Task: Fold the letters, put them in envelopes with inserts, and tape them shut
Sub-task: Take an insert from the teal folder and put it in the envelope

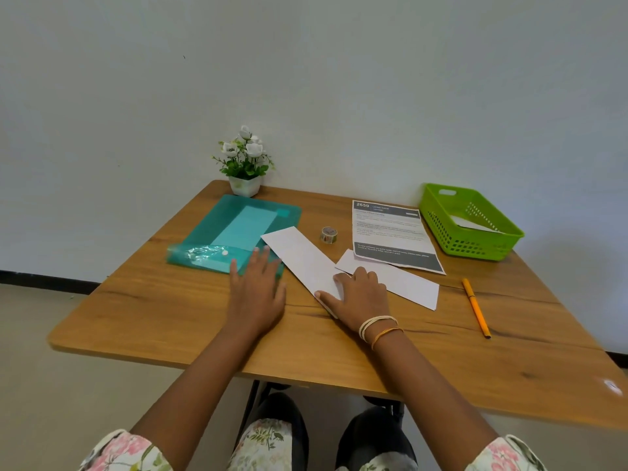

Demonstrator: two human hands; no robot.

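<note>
I log a wood-grain surface. Left hand lies flat, grip wide, fingertips on the translucent teal folder holding one pale sheet. Right hand, grip wide, presses a long folded letter. A second white strip, one printed sheet, one tape roll. Green perforated basket holds white paper.
</note>
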